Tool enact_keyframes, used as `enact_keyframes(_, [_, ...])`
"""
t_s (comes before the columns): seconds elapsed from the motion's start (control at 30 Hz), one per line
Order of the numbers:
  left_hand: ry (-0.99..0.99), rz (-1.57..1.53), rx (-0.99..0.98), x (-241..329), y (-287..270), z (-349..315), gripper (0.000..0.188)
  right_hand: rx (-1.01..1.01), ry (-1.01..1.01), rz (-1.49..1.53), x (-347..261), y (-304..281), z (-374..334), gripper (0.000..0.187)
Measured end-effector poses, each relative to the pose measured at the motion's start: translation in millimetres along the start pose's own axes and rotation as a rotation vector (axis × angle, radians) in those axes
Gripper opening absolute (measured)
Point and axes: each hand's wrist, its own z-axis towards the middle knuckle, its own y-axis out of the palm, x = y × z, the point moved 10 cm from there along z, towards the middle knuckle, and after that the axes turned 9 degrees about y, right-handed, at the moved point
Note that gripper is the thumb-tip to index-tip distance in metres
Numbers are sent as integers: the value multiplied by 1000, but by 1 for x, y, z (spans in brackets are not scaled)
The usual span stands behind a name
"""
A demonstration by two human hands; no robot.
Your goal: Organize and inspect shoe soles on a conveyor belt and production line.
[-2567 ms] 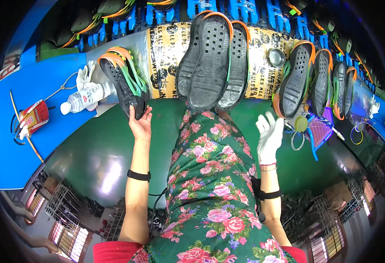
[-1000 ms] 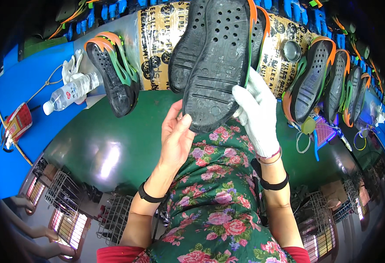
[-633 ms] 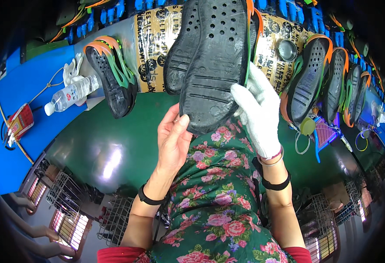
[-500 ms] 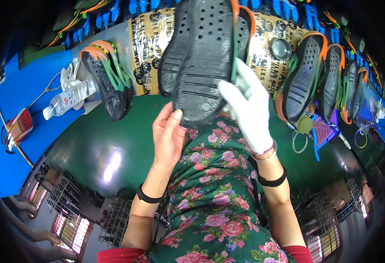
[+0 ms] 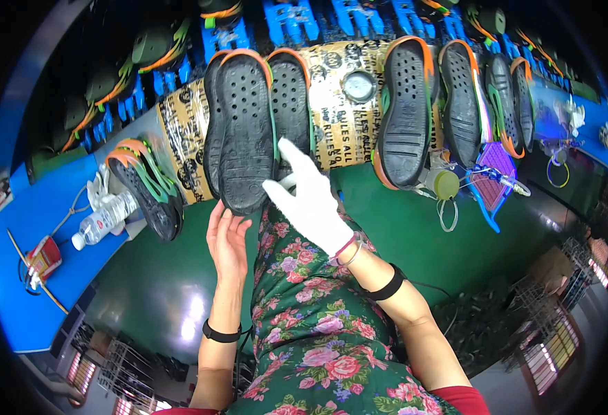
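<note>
Black perforated sole (image 5: 243, 135) stands heel-down on both hands: bare left hand (image 5: 226, 238) cups beneath, palm open; gloved right hand (image 5: 309, 197) spread behind, contact unclear. Inspection step, likely; next needs firmer pinch.

the bare left hand (image 5: 226, 238) is reaching up, palm open and fingers spread. the white-gloved right hand (image 5: 309, 200) is stretching forward beside it, fingers extended, forearm angling in from the lower right.

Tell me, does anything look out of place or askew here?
Yes: a plastic water bottle lies on its side on the blue bench, left of the left hand, among black shoe soles. Nothing looks spilled.
</note>
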Motion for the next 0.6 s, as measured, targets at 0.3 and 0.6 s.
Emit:
enact_keyframes(0.3, [110,352,65,30,-8,32,56,131,87,-35,34,-44,-44,64])
enact_keyframes(0.6, [-204,169,-225,2,26,71,65,101,222,46,69,-29,-50,90])
